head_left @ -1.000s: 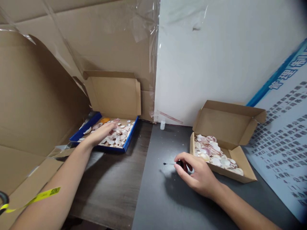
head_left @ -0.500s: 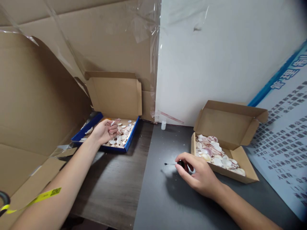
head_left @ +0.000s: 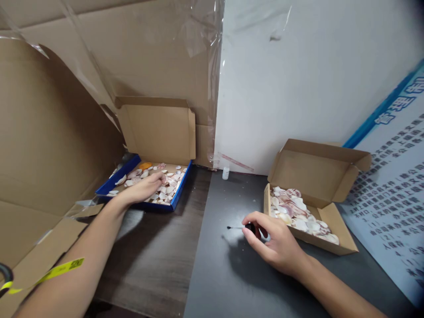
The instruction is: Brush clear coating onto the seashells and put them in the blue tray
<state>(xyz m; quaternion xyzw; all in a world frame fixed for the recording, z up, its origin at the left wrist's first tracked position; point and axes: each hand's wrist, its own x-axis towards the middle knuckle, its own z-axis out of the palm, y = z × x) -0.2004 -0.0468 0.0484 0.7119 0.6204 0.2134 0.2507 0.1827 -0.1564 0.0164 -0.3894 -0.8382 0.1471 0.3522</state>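
Note:
My left hand (head_left: 145, 187) reaches over the blue-sided cardboard box (head_left: 176, 198), palm turned down, fingers closed among the small white and pink shells (head_left: 168, 190). The fingertips are partly hidden, so what they hold does not show. At the right, my right hand (head_left: 271, 240) pinches a small brush (head_left: 236, 228) by its black cap between thumb and fingers. Its thin stem and dark tip point left, above the grey tabletop.
Beside my right hand stands an open cardboard box (head_left: 342, 223) full of larger shells (head_left: 294, 210). A small white bottle (head_left: 225, 172) is near the wall. An orange shell (head_left: 145, 166) lies in the blue box. A printed poster (head_left: 391, 190) hangs at right.
My left hand has turned from palm up to palm down and its fingers have dipped to the shells. A white piece at its fingertips no longer shows. My right hand stays put.

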